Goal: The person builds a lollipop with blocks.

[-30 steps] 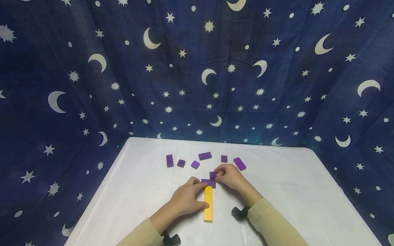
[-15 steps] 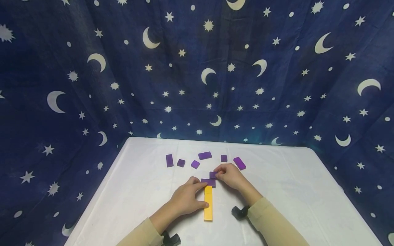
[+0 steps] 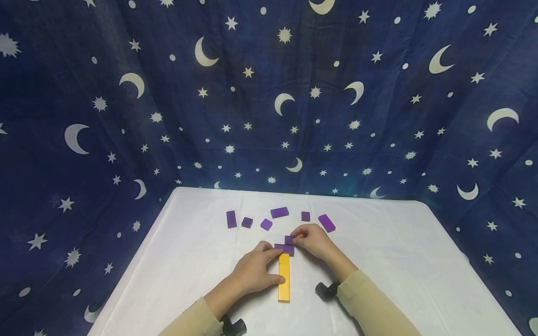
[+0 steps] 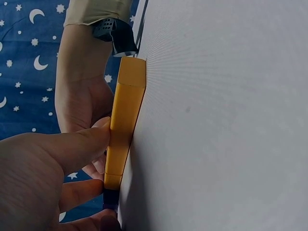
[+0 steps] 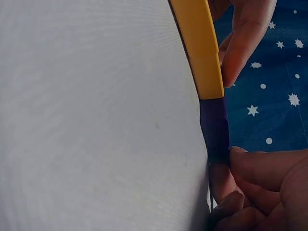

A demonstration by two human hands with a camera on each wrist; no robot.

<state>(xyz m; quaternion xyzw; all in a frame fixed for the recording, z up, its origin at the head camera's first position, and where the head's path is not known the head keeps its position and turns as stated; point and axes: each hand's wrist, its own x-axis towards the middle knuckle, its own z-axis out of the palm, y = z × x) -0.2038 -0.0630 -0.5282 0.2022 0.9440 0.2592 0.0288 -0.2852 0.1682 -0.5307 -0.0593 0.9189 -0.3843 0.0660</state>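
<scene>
A yellow block row (image 3: 284, 284) and a purple oblong block (image 3: 287, 250), set crosswise at its far end, lie touching in the middle of the table. My left hand (image 3: 254, 270) rests beside them, thumb on the yellow row and index finger on the purple oblong block. A small purple block (image 3: 289, 240) sits against the far right part of that oblong block. My right hand (image 3: 313, 240) pinches it between thumb and fingers. In the right wrist view, the thumb (image 5: 260, 166) presses the near side of the purple block (image 5: 216, 137), and the fingertips partly hide its far end.
Several loose purple blocks lie in an arc beyond the hands, among them an oblong one (image 3: 231, 219), a cube (image 3: 266, 224), and another oblong one (image 3: 327, 223) near the right hand. A white cloth covers the table (image 3: 378, 261). A starry curtain (image 3: 269, 93) hangs behind.
My right hand has shifted slightly left and nearer with the small purple block, which now sits closer against the oblong block. The left hand has stayed in place.
</scene>
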